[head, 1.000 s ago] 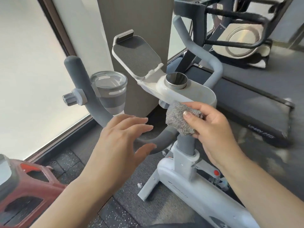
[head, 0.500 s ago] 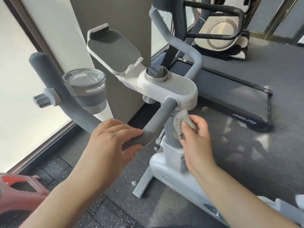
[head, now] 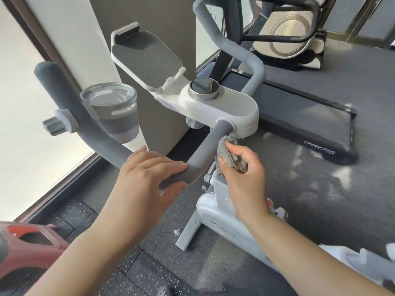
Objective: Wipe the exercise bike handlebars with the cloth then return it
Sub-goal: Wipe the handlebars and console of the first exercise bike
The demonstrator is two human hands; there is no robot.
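Observation:
The white exercise bike has grey foam handlebars; the left handlebar (head: 70,107) curves up toward the window and the right handlebar (head: 239,50) rises behind the console (head: 233,107). My left hand (head: 147,174) wraps over the lower bend of the left handlebar. My right hand (head: 241,174) holds a fluffy grey cloth (head: 224,152) bunched against the right side of that bar, just below where it enters the console.
A cup (head: 113,112) sits in the holder clamped to the left handlebar. A tablet tray (head: 147,58) tilts above the console. A treadmill (head: 299,116) lies behind on the right, a red object (head: 25,248) at lower left, a window (head: 19,116) along the left.
My left hand has come down from hovering and closed on the handlebar bend. My right hand with the cloth has dropped from the console's underside to beside the bar.

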